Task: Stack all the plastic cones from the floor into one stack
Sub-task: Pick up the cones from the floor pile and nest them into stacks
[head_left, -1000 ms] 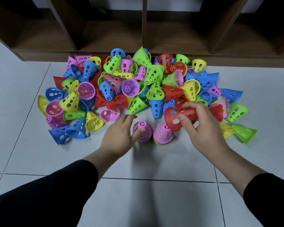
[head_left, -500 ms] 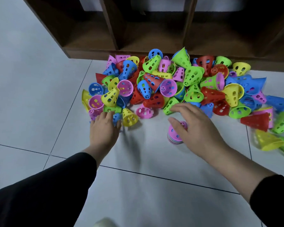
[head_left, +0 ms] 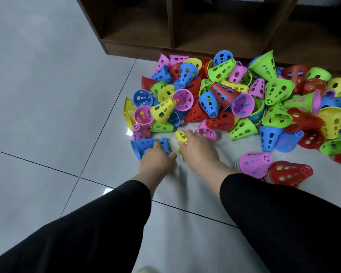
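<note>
- pile of cones (head_left: 244, 101): i log many perforated plastic cones, red, blue, green, yellow and pink, heaped on the tiled floor (head_left: 47, 95) against the foot of a dark wooden shelf unit (head_left: 185, 26).
- left hand (head_left: 156, 162): i see it at the pile's near left edge, fingers curled round a blue cone (head_left: 146, 144) lying on its side, wide mouth pointing left.
- right hand (head_left: 199, 148): just beside the left one, fingers bent over a yellow cone (head_left: 181, 136); it appears to grip it, though the cone is mostly hidden under the fingers.
- pink stack (head_left: 254, 164): a pink-topped cone tilted on its side with other rims nested under it, near the right forearm, apart from the main heap.
- red cone (head_left: 289, 172): lying on its side, touching the pink stack on its right.
- black sleeves (head_left: 283, 223): both forearms cross the lower view and cover part of the floor.
- pink cone (head_left: 207, 133): lies directly beyond the right hand's fingers, crowding the yellow one.
</note>
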`<state>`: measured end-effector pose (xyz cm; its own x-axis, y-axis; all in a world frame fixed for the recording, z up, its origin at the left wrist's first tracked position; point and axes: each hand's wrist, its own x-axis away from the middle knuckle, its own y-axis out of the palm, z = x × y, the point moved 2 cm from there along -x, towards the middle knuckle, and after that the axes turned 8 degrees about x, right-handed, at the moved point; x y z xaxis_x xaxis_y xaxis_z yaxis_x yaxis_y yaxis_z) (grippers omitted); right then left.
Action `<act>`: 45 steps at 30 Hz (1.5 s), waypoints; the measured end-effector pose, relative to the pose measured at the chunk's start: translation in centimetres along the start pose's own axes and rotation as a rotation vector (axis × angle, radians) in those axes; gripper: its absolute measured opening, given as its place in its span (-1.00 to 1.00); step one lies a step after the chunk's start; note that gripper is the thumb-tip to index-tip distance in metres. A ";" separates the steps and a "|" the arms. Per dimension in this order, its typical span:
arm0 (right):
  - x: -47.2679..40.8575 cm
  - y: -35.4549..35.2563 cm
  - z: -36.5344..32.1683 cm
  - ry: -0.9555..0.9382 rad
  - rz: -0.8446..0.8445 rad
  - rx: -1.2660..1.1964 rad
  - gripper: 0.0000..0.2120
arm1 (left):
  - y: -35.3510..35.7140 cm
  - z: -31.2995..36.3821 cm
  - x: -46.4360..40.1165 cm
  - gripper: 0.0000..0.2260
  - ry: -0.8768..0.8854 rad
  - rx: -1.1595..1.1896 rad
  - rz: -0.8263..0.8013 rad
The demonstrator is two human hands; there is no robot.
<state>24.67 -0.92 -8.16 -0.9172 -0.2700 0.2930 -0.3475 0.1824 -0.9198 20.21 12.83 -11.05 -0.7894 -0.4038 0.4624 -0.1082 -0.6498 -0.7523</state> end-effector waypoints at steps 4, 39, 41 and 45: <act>0.5 1.0 -0.4 0.099 -0.076 -0.079 -0.49 | 0.0 -0.2 0.2 -0.48 -0.100 -0.007 -0.075; 15.0 -5.0 24.5 0.321 0.497 -0.646 -0.47 | 9.3 13.8 11.2 -0.33 0.558 0.386 -0.230; 12.7 -5.6 26.5 0.389 0.446 -0.632 -0.56 | 8.1 13.9 9.2 -0.43 0.593 0.431 -0.087; 7.7 -5.5 28.1 0.352 0.226 -0.514 -0.46 | 7.2 17.5 4.7 -0.60 0.664 0.218 -0.090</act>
<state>24.98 -30.58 -8.16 -0.9572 0.1369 0.2549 -0.1074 0.6497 -0.7525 26.34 -5.04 -6.12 -0.9925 0.0912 0.0816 -0.1217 -0.8045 -0.5813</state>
